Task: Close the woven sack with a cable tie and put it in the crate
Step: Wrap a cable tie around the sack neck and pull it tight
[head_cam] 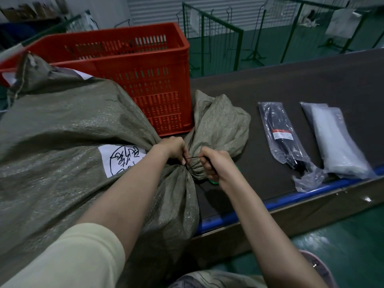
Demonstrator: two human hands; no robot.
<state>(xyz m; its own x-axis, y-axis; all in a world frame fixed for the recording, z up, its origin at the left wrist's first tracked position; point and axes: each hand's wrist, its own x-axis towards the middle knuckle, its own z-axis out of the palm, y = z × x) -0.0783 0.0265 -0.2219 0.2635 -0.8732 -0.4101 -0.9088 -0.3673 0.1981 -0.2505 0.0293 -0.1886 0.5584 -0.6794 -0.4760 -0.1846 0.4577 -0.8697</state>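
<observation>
You have one view only, a wide-angle camera worn on the head, so no second view overlaps it. It looks forward and steeply down along both forearms, close to the left hand and right hand near frame centre. The table runs across the middle; the crate stands beyond, upper left. Straight edges bow toward the borders.

Dark table bears sack, crate, two packets.

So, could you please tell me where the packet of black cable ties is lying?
The packet of black cable ties lies on the dark table, right of the sack's bunched neck and left of the white packet.
</observation>
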